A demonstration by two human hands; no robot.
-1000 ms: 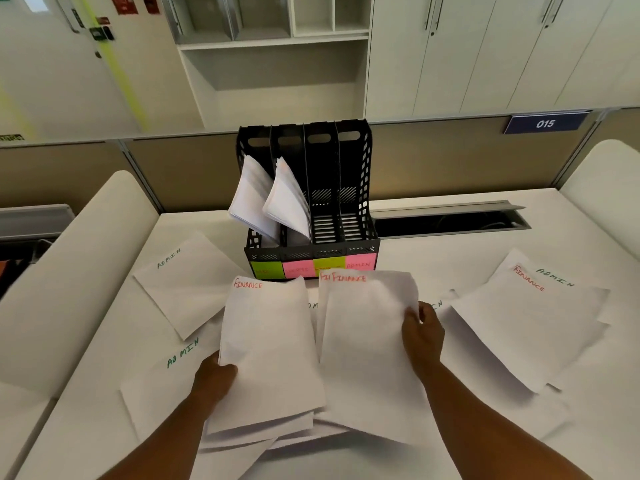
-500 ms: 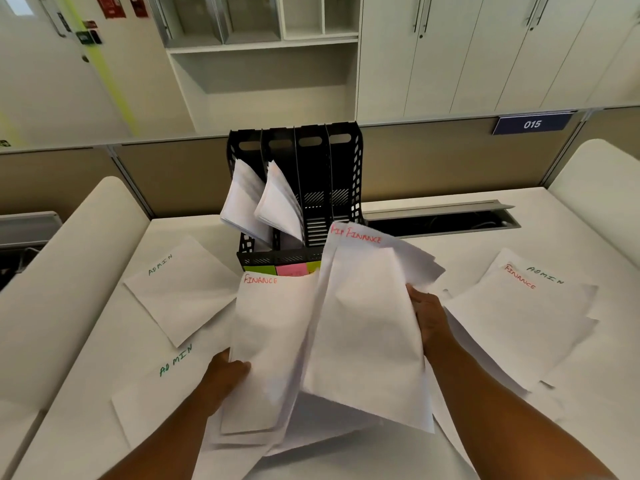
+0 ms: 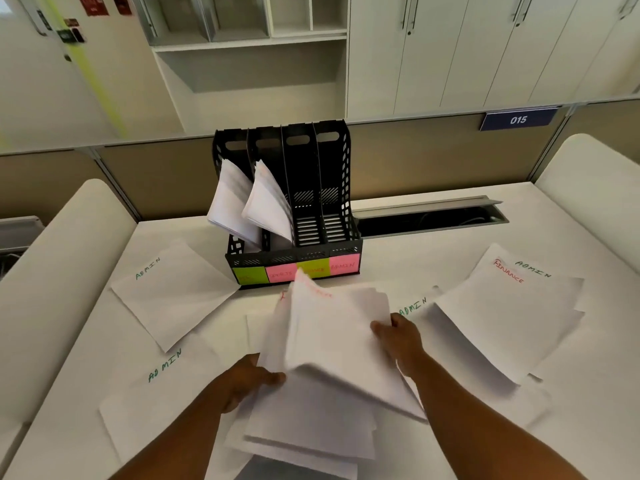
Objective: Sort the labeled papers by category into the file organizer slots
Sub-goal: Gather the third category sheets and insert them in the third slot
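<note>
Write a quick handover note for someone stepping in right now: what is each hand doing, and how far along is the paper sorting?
Left hand: gripping the lower left edge of the Finance sheets.
Right hand: gripping their right edge.
Organizer: the two left slots hold papers, the two right slots are empty.
Left to do: file the held sheets, then the loose Admin sheet at left, the mixed stack at right, and the other sheets on the desk.
</note>
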